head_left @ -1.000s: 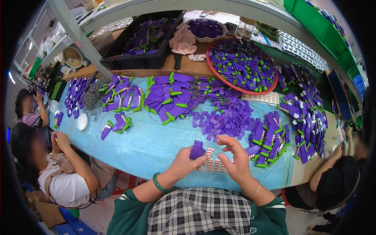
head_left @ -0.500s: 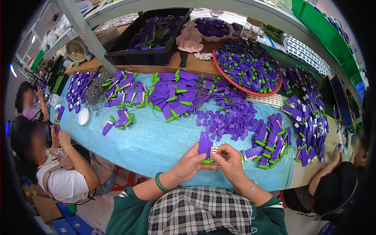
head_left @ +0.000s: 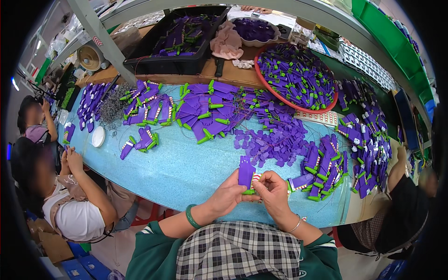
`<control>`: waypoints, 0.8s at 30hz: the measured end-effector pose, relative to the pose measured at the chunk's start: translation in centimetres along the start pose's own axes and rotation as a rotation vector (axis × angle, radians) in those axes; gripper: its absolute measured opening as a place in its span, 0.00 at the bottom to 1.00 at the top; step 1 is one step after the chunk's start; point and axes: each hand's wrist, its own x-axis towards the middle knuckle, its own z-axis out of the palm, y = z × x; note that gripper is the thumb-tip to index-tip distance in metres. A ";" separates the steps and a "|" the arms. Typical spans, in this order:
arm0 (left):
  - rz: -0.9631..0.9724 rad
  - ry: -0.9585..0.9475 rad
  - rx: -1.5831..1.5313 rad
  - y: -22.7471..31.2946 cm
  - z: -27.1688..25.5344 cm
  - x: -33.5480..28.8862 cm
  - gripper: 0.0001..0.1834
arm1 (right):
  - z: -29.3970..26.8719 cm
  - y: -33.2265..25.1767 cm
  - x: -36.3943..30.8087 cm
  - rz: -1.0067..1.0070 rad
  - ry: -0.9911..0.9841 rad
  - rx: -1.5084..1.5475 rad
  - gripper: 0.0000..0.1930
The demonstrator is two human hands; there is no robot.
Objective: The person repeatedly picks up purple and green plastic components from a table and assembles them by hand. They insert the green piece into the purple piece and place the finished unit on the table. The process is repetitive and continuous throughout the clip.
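My left hand holds a flat purple plastic piece with a green part along its lower end, upright above the table's near edge. Closed in a pinch, my right hand presses at the piece's right side, where a red-and-white striped strip shows. My fingertips partly cover the strip and the green end. Just right of my right hand lies another purple piece, at the edge of a pile of purple-and-green pieces.
Loose small purple parts lie beyond my hands. Farther back are a red round basket of purple-and-green pieces, a black tray and a metal post. A small white dish sits left. Co-workers sit at both sides.
The purple piece has shifted slightly right in my hands. The striped end that hung below my fingers no longer shows there. The co-worker at right has stretched an arm forward.
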 end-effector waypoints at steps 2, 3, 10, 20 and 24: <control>0.009 -0.003 0.008 0.0 0.0 0.0 0.23 | 0.0 0.0 0.0 0.005 -0.001 0.004 0.06; 0.004 -0.002 0.015 0.0 0.0 0.0 0.23 | 0.0 0.0 0.0 0.007 -0.001 0.006 0.06; 0.026 0.077 0.269 0.1 1.0 -0.1 0.19 | 0.0 0.3 -0.1 -0.051 0.008 -0.032 0.06; 0.072 0.015 0.363 -0.7 0.5 -0.5 0.15 | -1.1 -0.5 0.3 -0.560 0.025 -0.628 0.08; 0.145 -0.091 0.448 -1.1 -0.3 -0.4 0.16 | -0.9 -1.0 0.7 -0.515 -0.030 -0.648 0.16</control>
